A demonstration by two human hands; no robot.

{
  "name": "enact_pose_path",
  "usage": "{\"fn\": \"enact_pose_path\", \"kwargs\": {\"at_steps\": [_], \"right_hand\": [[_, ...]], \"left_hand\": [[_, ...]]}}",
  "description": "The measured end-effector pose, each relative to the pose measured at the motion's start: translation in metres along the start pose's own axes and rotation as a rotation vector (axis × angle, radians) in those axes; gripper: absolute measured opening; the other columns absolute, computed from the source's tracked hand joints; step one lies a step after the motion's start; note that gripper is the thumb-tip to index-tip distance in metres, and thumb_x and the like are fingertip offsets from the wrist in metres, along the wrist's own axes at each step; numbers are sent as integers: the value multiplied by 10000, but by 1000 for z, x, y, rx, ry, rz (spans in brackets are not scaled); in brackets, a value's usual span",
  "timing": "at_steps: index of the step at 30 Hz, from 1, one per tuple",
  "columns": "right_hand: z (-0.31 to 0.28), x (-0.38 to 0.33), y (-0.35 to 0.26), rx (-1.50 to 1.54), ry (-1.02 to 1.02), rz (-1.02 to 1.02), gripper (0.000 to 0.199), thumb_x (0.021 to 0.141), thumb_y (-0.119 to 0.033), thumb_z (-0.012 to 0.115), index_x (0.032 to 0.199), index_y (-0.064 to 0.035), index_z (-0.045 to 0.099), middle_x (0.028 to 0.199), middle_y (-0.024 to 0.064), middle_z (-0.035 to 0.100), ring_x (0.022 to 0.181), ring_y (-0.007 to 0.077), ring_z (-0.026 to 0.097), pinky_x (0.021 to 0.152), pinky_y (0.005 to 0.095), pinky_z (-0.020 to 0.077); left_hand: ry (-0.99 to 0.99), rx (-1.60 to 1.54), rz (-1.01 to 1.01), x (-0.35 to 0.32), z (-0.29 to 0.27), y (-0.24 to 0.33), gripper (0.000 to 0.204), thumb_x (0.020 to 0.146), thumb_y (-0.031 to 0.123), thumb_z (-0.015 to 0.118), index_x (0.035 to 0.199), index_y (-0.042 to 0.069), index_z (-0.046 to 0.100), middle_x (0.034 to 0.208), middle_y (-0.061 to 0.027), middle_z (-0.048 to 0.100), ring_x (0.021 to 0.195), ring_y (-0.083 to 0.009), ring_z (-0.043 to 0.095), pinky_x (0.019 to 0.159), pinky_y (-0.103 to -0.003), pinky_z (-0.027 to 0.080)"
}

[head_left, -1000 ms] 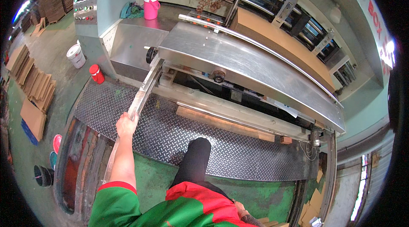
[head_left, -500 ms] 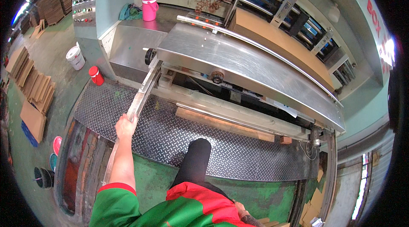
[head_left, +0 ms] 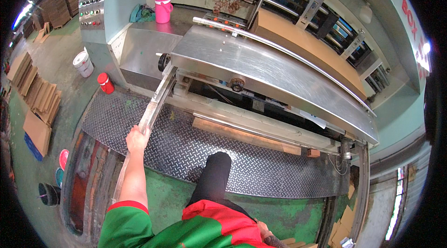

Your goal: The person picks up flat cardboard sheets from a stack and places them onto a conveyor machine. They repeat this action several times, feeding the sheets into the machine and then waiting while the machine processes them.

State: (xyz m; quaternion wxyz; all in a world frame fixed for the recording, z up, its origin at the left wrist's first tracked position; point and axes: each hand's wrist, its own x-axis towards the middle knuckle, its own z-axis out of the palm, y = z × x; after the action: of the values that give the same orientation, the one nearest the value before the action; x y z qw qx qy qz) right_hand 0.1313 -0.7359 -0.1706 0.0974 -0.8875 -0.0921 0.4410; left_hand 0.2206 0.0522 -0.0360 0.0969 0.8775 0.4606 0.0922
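Note:
My left hand [head_left: 137, 139] is wrapped round a pale metal rail [head_left: 156, 103] that slopes from the left end of a machine down toward me. Beyond it stretches the machine's long steel table [head_left: 260, 57], with a dark round knob [head_left: 237, 84] on its front face and a black handwheel [head_left: 164, 61] at its left end. Down by my right hip, mostly behind my red and green shirt, is my right hand [head_left: 263, 229]; its fingers are hidden. One of my knees, in black, is over the patterned metal step plate [head_left: 288, 173].
Brown cardboard sheets [head_left: 307, 47] lie behind the steel table. At left stand a control panel [head_left: 91, 6], a pink jug [head_left: 163, 9], a red jug [head_left: 105, 83], a white bucket [head_left: 83, 64] and cardboard piles [head_left: 39, 94]. A second rail [head_left: 363, 187] runs along the right.

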Motion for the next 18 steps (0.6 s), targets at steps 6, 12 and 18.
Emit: {"fn": "enact_pose_path", "kwargs": {"at_steps": [6, 12, 18], "right_hand": [[-10, -9, -10, 25, -14, 38, 891, 982, -608, 640, 1636, -31, 459, 1274, 328, 749, 1201, 490, 720, 1001, 549, 591], [1, -2, 1, -30, -25, 19, 878, 973, -610, 644, 1627, -50, 473, 1261, 329, 751, 1206, 494, 718, 1006, 551, 590], [14, 5, 15, -51, -36, -26, 898, 958, -604, 669, 1634, -46, 476, 1269, 313, 757, 1211, 476, 722, 1010, 531, 595]], "left_hand": [[-7, 10, -4, 1, 1, 0, 704, 1033, 665, 564, 1136, -16, 708, 1138, -262, 772, 1031, -437, 776, 959, -536, 607], [-16, 23, -15, 1, 2, 0, 690, 1027, 658, 579, 1148, -8, 713, 1146, -260, 774, 1033, -439, 776, 962, -543, 604], [0, 15, -9, 1, 4, -1, 693, 1026, 659, 583, 1147, -12, 707, 1145, -264, 772, 1035, -447, 774, 963, -553, 601]]}}
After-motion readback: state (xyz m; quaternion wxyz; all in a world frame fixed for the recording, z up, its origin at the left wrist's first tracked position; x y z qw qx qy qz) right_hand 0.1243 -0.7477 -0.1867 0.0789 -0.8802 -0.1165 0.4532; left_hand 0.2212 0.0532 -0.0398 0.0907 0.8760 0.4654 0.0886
